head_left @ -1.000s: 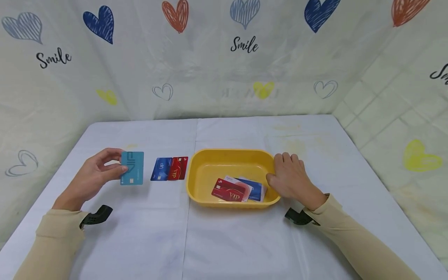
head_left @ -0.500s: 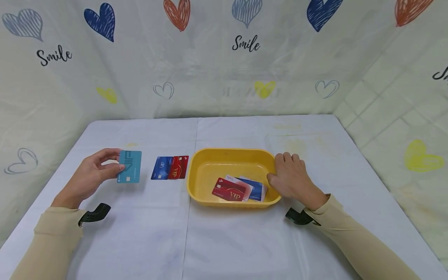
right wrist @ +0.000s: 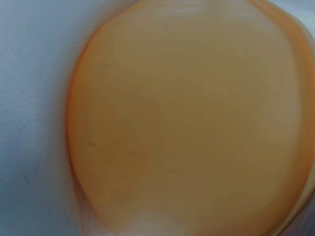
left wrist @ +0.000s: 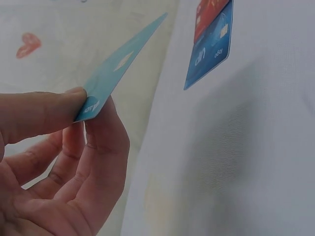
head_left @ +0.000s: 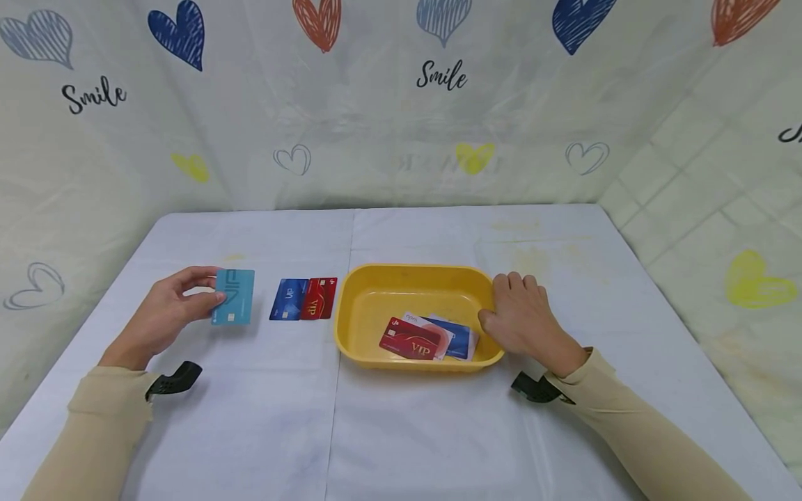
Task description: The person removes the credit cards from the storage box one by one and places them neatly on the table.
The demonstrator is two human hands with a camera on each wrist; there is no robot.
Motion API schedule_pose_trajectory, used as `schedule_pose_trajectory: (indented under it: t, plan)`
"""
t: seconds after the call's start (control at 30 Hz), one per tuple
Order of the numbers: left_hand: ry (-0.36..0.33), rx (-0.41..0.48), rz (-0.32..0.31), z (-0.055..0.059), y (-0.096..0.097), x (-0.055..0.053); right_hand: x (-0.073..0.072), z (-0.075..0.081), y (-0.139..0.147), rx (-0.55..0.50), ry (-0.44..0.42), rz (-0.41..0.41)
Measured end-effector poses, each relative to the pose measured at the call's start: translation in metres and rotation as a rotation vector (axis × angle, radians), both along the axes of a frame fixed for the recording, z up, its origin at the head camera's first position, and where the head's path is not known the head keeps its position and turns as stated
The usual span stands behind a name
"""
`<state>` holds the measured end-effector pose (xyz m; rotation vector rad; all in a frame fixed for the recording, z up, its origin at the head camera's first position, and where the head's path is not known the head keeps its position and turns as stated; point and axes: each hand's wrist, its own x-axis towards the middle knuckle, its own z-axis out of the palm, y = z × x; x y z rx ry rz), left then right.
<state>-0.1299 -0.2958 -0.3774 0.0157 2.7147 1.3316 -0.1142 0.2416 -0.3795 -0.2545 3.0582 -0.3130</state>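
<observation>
My left hand (head_left: 164,312) pinches a teal plastic card (head_left: 234,298) at its left edge, between thumb and fingers. The left wrist view shows this card (left wrist: 112,73) tilted, over a shadow on the cloth. At the other side, my right hand (head_left: 526,316) grips the right end of a yellow tray (head_left: 374,306), thumb at the inner side of the rim. Inside lie a red VIP card (head_left: 409,339), a pinkish-white card (head_left: 442,332) and a blue card (head_left: 460,338), overlapping. A blurred yellow-orange surface (right wrist: 187,118) fills most of the right wrist view.
Left of the tray, a blue card (head_left: 288,300) and a red VIP card (head_left: 320,298) lie side by side on the white tablecloth (head_left: 401,431). Behind the table hangs a pale curtain (head_left: 363,104) printed with hearts and "Smile".
My left hand with the teal card has shifted only slightly, and the card stands a little less tall in view. The right hand and the tray stay put; the head view has tilted slightly.
</observation>
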Motion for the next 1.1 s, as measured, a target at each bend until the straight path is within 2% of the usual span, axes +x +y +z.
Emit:
schedule_pose_trajectory:
  t: [0.53,1.1]
  plan:
    - [-0.045,0.029,0.017,-0.007,0.002,-0.009,0.0,-0.001,0.0,0.003,0.006,0.004]
    - [-0.102,0.007,0.014,-0.011,0.006,-0.021,-0.001,-0.001,0.0,0.004,-0.006,0.0]
